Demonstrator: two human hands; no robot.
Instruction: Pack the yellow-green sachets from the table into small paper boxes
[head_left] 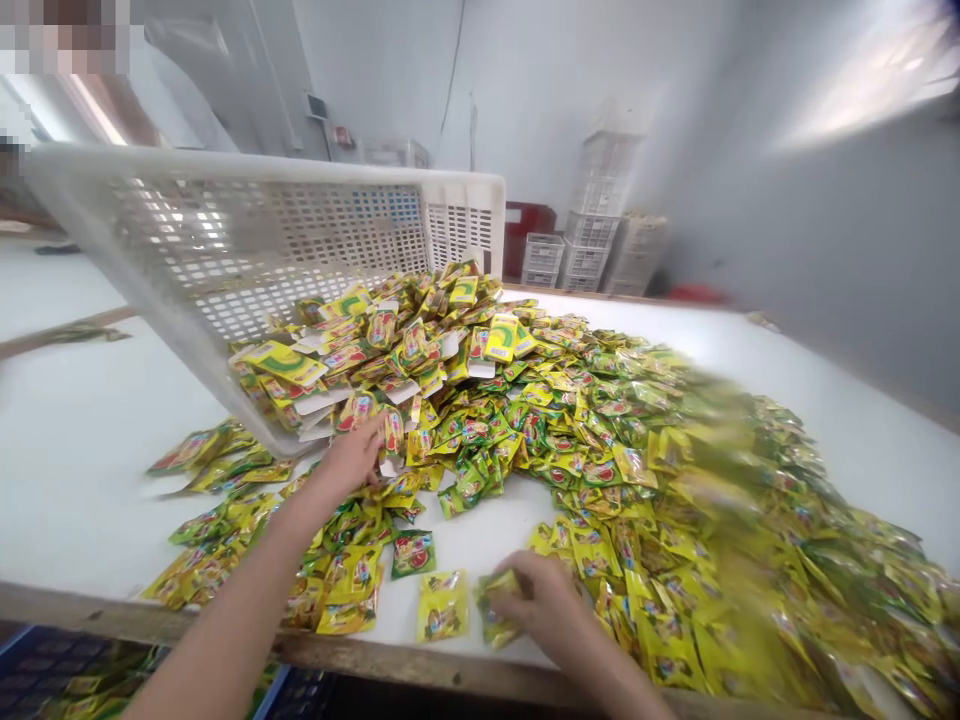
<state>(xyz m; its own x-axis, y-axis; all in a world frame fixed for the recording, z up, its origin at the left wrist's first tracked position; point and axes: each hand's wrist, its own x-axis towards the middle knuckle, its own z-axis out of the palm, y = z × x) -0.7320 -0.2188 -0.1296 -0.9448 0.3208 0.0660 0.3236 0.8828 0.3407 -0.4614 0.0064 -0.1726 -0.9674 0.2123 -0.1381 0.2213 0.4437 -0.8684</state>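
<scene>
Under the tabletop (67, 520), at the lower left, you have a blue crate (274, 690) with wrapped goods (86, 690) inside, perhaps kept there to leave room above. Next comes the white basket (300, 168), tipped on its side with its mouth towards you, probably so the small boxes (386, 325) spill out within reach; they slope down from it onto the tabletop. Your left hand (358, 452) reaches to the front of that heap, its fingers bent against 1 box (392, 430); whether they grip it or only touch it, I cannot tell. Right of that, 1 green packet (413, 553) and 1 yellow packet (442, 606) lie flat near the front edge, which likely keeps them easy to see. Just beside the yellow packet, your right hand (536, 595) is closed on 1 green-yellow packet (496, 610), pinched between thumb and fingers, seemingly so that part of its face stays uncovered. Farthest right, a broad pile of loose packets (675, 520) spreads across the tabletop, partly blurred, probably because slippery wrappers slide apart.
</scene>
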